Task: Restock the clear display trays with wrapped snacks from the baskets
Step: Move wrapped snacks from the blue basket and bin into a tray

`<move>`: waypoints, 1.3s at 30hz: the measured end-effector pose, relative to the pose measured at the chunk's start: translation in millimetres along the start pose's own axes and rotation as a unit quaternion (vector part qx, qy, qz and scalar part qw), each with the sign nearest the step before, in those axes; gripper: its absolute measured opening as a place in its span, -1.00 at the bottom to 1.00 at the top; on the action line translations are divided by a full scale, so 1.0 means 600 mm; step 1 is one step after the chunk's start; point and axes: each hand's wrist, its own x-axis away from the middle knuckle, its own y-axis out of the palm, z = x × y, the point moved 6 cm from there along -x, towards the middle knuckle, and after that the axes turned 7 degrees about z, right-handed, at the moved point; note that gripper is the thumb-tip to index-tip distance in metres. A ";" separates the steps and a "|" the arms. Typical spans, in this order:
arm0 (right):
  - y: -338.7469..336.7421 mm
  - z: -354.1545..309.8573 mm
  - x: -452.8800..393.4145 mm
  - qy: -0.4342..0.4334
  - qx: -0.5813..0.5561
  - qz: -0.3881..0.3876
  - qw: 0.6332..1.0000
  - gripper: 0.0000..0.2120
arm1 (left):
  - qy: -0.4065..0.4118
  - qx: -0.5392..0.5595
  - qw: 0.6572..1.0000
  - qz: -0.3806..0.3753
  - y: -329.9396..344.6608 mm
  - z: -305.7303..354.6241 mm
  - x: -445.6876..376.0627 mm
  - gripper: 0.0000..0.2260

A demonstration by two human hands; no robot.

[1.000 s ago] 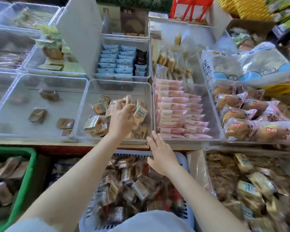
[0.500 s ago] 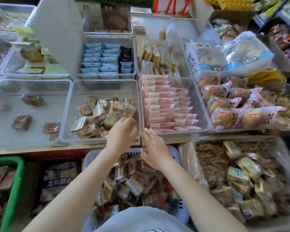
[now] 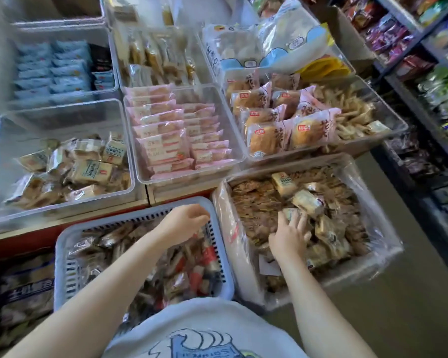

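Wrapped snacks: beige packets point(image 3: 308, 202) lie loose in the plastic-lined box point(image 3: 352, 166) on your right.
Right hand point(image 3: 289, 235): your fingers spread and press among those packets; a grip cannot be told.
Left hand point(image 3: 183, 223): your fingers curl loosely, holding nothing, over the pale blue slotted basket point(image 3: 62, 254).
Clear display tray point(image 3: 62, 112): partly filled, on the tabletop.

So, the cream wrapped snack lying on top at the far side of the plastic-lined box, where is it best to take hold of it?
Probably from above, pinching the cream snack across its two long sides. It lies flat and uncovered on the pile in the lined box, so its top and edges are free. The right hand is already in that box, just nearer than the snack, and could reach forward.
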 end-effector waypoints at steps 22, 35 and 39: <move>-0.119 -0.124 0.076 0.067 -0.627 -0.227 0.742 -0.75 | 0.229 -0.091 0.962 0.116 0.027 0.069 0.044 -0.22; -0.109 -0.340 0.138 -0.002 -0.538 -0.330 0.775 -0.72 | -0.032 0.049 0.916 0.398 -0.255 -0.158 0.073 -0.56; -0.100 -0.371 0.161 -0.025 -0.514 -0.344 0.786 -0.74 | -0.014 -0.117 0.942 0.313 -0.274 -0.184 0.019 -0.48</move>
